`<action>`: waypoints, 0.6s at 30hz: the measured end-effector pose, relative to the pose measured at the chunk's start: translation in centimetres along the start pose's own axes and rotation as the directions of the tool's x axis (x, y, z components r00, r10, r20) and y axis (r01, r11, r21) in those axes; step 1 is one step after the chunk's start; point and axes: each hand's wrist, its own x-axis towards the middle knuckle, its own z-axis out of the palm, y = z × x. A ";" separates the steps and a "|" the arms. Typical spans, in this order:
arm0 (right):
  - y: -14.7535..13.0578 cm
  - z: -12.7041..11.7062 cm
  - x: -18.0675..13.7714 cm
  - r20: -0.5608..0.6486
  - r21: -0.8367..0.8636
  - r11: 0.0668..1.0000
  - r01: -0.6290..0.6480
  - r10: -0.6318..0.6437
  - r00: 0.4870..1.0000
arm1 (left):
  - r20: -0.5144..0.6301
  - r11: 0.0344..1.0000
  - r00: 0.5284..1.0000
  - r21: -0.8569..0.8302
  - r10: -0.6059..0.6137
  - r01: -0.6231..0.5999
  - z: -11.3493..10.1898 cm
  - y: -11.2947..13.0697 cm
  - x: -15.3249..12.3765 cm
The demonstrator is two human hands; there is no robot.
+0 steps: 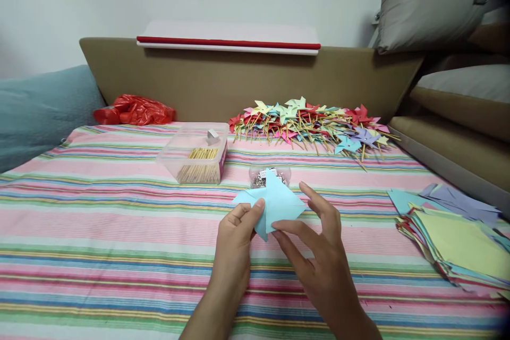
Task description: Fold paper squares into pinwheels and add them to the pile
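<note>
My left hand (236, 236) is closed in a pinch on the left side of a light blue paper pinwheel (274, 202), thumb on top. My right hand (319, 255) touches the pinwheel's lower right edge with a stretched forefinger, the other fingers spread apart. The pinwheel is held just above the striped cloth (119, 234). Right behind it stands a small clear cup of shiny metal pins (261, 176), partly hidden by the paper.
A clear plastic box of wooden sticks (197, 162) stands left of the cup. A heap of finished pinwheels on sticks (311, 122) lies at the back. A stack of coloured paper squares (458, 239) sits right. A red plastic bag (133, 110) lies back left.
</note>
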 end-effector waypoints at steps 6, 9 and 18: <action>-0.3 0.1 0.2 -0.026 0.195 0.937 -0.292 0.302 0.953 | 0.028 0.994 0.999 0.103 0.034 -0.037 0.2 -0.3 -0.1; -0.4 0.2 0.4 -0.016 0.274 0.875 -0.399 0.419 0.908 | 0.046 0.988 0.998 0.149 0.039 -0.045 0.3 -0.4 -0.2; 0.1 0.4 0.4 0.058 0.397 0.729 -0.558 0.587 0.807 | 0.076 0.977 0.996 0.202 0.049 -0.064 0.5 -0.6 -0.5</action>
